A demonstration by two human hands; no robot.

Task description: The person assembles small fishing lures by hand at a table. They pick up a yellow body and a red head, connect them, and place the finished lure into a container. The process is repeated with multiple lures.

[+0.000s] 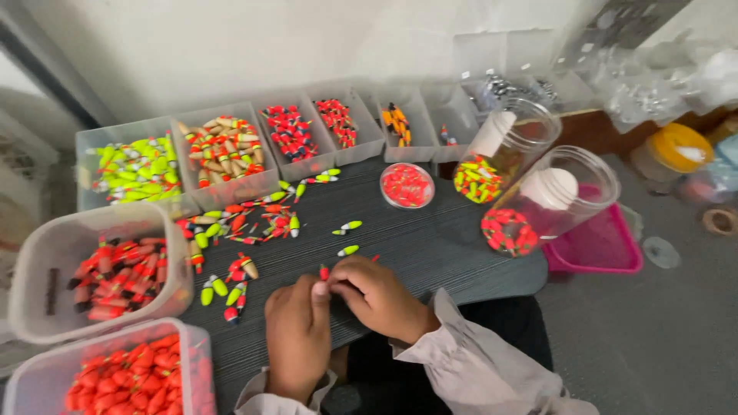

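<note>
My left hand (297,332) and my right hand (375,295) meet at the front of a dark table (430,246), fingertips pinched together. Between them sticks up a small red fishing float (324,272), gripped by both hands. Loose yellow-green, red and tan floats (238,223) lie scattered on the table just beyond and to the left of my hands. A lone yellow-green float (347,250) lies right above my right hand.
Clear bins of floats line the back: yellow-green (134,170), mixed tan and red (224,147), red and black (290,132). Two tubs of red floats (115,273) stand at left. A small round dish (407,185), two tipped jars (550,201) and a pink tray (603,250) sit at right.
</note>
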